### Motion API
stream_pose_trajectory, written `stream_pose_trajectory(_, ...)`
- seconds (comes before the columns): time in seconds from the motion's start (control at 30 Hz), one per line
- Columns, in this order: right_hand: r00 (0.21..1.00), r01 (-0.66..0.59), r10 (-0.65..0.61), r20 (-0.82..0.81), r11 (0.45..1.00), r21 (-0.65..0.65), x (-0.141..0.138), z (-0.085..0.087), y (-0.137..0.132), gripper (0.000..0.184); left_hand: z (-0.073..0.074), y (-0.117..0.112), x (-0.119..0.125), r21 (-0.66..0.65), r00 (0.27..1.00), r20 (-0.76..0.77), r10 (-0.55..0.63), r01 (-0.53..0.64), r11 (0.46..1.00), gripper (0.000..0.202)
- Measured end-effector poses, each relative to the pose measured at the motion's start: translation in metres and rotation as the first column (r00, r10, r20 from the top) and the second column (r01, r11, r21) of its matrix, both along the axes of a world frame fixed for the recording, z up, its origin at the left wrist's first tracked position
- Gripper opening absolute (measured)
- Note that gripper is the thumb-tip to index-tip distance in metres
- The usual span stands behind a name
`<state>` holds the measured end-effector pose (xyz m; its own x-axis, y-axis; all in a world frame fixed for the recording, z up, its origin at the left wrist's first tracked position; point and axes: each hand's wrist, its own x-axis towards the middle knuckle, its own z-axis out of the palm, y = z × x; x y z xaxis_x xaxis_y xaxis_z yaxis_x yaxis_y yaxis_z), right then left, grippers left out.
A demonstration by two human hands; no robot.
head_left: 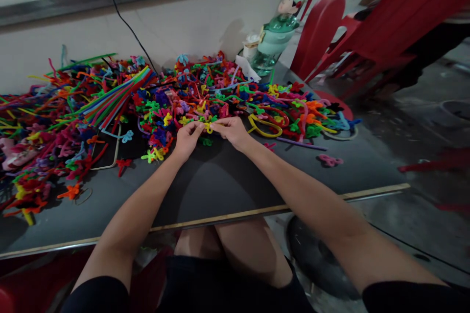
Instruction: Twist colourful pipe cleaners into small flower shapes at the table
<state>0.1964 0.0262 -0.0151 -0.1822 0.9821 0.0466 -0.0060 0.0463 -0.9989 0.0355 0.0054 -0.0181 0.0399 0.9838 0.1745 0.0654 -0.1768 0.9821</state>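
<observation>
Between my two hands, just above the dark table, is a small looped piece of yellow pipe cleaner (208, 127). My left hand (189, 139) pinches its left side with thumb and index finger. On its right side, my right hand (232, 131) pinches it in the same way. Behind both hands spreads a heap of bent, many-coloured pipe cleaner pieces (198, 90). A larger yellow pipe cleaner loop (270, 133) lies right of my right hand. Left of my hands, a bundle of straight pipe cleaners (121, 95) rests on the heap.
A green bottle-like container (276, 41) with a figure-shaped top stands at the table's back right, beside a small white cup (250, 48). Red plastic chairs (323, 34) are beyond the right end. A pink twisted piece (330, 160) lies on the table (227, 181). A black cable (123, 17) hangs behind.
</observation>
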Motion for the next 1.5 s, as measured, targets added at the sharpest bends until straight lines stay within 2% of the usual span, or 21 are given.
stream_pose_trajectory(0.2, 0.999, -0.006, 0.005, 0.037, 0.999, 0.036, 0.001, -0.001, 0.001, 0.036, -0.002, 0.0, 0.0, -0.011, 1.0, 0.017, 0.009, -0.008, 1.0, 0.031)
stream_pose_trajectory(0.4, 0.999, -0.02, 0.019, 0.037, 0.999, 0.048, 0.0, 0.001, 0.0, 0.04, -0.004, 0.001, 0.0, 0.054, 1.0, -0.018, 0.013, -0.012, 0.998, 0.027)
stream_pose_trajectory(0.57, 0.98, -0.049, 0.007, 0.201, 0.978, 0.202, 0.002, 0.003, -0.003, 0.039, -0.001, -0.002, 0.001, 0.136, 0.978, -0.163, 0.129, -0.107, 0.985, 0.015)
stream_pose_trajectory(0.7, 0.94, -0.089, -0.015, 0.342, 0.954, 0.287, 0.002, 0.003, -0.007, 0.037, 0.003, -0.004, 0.0, 0.152, 0.956, -0.246, 0.163, -0.128, 0.98, 0.011)
stream_pose_trajectory(0.83, 0.939, -0.071, -0.05, 0.341, 0.94, 0.333, 0.001, 0.0, -0.007, 0.038, 0.005, -0.005, -0.001, 0.142, 0.947, -0.255, 0.194, -0.161, 0.977, 0.013)
stream_pose_trajectory(1.0, 0.944, -0.061, -0.065, 0.322, 0.929, 0.365, 0.002, -0.001, -0.007, 0.035, 0.007, -0.006, 0.0, 0.158, 0.942, -0.287, 0.173, -0.131, 0.979, 0.011)
stream_pose_trajectory(1.13, 0.925, -0.033, -0.159, 0.346, 0.872, 0.489, 0.004, 0.003, -0.01, 0.026, 0.004, -0.004, -0.002, 0.161, 0.934, -0.231, 0.273, -0.241, 0.957, 0.012)
stream_pose_trajectory(1.2, 0.903, -0.035, -0.204, 0.378, 0.842, 0.538, 0.006, 0.005, -0.011, 0.025, 0.0, -0.001, -0.002, 0.151, 0.946, -0.166, 0.277, -0.253, 0.956, 0.012)
stream_pose_trajectory(1.37, 0.882, 0.04, -0.296, 0.368, 0.823, 0.567, 0.005, 0.005, -0.012, 0.023, -0.006, 0.004, -0.001, 0.069, 0.991, 0.006, 0.134, -0.134, 0.989, 0.01)
stream_pose_trajectory(1.5, 0.89, 0.022, -0.274, 0.365, 0.825, 0.565, 0.005, 0.005, -0.015, 0.024, -0.003, 0.003, -0.001, 0.016, 0.991, 0.022, 0.13, -0.13, 0.991, 0.007)
